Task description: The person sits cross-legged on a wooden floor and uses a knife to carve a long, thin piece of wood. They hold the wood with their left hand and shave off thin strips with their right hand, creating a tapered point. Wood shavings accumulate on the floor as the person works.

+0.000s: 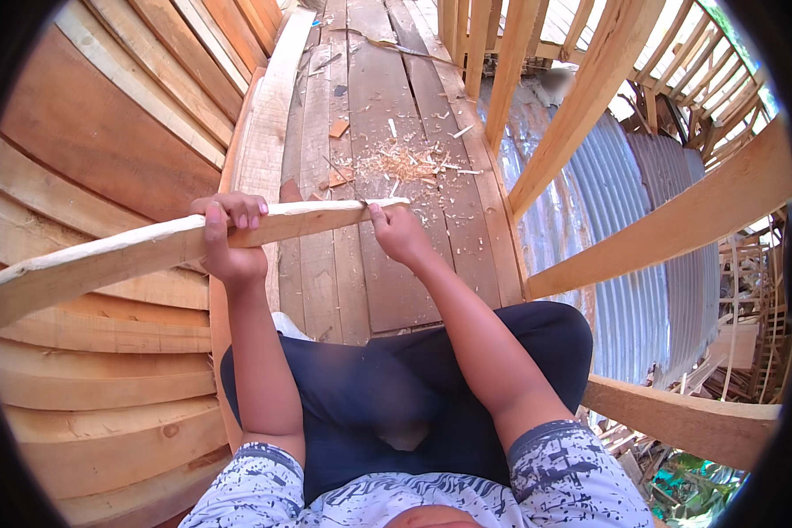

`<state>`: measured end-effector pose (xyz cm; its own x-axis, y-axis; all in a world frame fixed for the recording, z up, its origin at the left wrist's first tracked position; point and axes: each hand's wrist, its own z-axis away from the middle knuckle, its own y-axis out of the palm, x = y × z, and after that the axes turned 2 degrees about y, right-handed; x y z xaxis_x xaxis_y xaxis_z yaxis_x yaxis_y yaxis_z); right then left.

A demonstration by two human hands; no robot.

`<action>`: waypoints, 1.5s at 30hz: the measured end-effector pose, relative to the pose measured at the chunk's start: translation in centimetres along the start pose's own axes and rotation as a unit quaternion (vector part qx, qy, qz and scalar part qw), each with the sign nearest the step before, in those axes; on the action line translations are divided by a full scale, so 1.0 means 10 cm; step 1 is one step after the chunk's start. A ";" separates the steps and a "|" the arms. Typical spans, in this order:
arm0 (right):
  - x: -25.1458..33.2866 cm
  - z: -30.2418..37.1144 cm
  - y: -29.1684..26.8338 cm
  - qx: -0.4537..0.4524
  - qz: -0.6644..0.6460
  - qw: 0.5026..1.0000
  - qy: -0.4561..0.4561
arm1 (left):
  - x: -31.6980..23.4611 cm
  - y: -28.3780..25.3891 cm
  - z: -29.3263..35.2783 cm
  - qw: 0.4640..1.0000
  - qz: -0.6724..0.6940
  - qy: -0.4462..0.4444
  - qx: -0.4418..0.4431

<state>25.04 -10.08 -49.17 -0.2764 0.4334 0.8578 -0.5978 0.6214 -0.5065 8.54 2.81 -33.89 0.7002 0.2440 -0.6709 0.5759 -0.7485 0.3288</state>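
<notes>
Wooden plank [154, 248]: we hold it above floorboards [400, 295]
Left hand [229, 232]: clasping it
Right hand [398, 232]: at its tip; grip we cannot tell

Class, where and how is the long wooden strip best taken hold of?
Probably the wooden strip's bare stretch between the left hand and right hand, approached from the near side: thumb on the broad face, fingers over the top edge. It lies crosswise, that face turned toward the wearer, and narrows rightward.
</notes>
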 end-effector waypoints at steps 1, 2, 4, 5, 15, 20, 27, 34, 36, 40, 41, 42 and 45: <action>0.03 0.04 -0.02 0.016 0.004 1.000 0.011 | 0.01 0.00 0.01 1.000 0.003 0.003 -0.009; 0.06 0.07 -0.04 0.031 0.007 0.999 0.023 | 0.02 0.00 0.02 1.000 0.006 0.005 -0.018; 0.08 0.10 -0.03 0.021 0.012 0.999 0.024 | 0.02 0.01 0.02 1.000 0.006 0.001 -0.028; 0.10 0.10 -0.04 0.012 0.012 1.000 0.024 | 0.03 0.04 0.02 0.999 0.008 0.001 -0.031; 0.83 0.45 -0.20 0.047 0.026 0.998 -0.038 | 0.06 -0.04 0.05 0.999 0.042 -0.001 -0.003; 0.76 0.40 -0.22 0.063 -0.002 0.998 0.007 | 0.06 -0.03 0.04 0.999 0.043 0.011 -0.007; 0.23 0.18 -0.10 0.027 0.015 0.997 0.068 | 0.06 0.07 0.03 0.998 0.048 -0.008 -0.040; 0.84 0.42 -0.16 0.029 0.054 0.998 -0.020 | 0.03 -0.04 0.05 0.998 0.053 0.024 0.021; 0.67 0.33 -0.12 0.030 0.031 0.999 -0.024 | 0.04 0.01 0.03 0.999 0.042 0.006 -0.007; 0.39 0.10 -0.16 0.034 0.060 0.995 0.065 | 0.09 0.03 0.04 0.998 0.062 0.004 -0.009; 0.61 0.24 -0.17 0.046 0.086 0.994 0.052 | 0.04 -0.03 0.05 0.998 0.059 0.019 0.026; 0.78 0.40 -0.21 0.055 0.113 0.991 0.043 | 0.02 -0.06 0.05 0.998 0.055 0.020 0.026; 0.94 0.52 -0.21 0.039 0.106 0.994 0.006 | 0.02 -0.08 0.05 0.998 0.051 0.019 0.023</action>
<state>19.76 -10.73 -39.62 -0.3934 0.5581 0.7306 -0.5839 0.4621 -0.6675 7.99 3.16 -34.65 0.7703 0.1886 -0.6091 0.4820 -0.7975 0.3628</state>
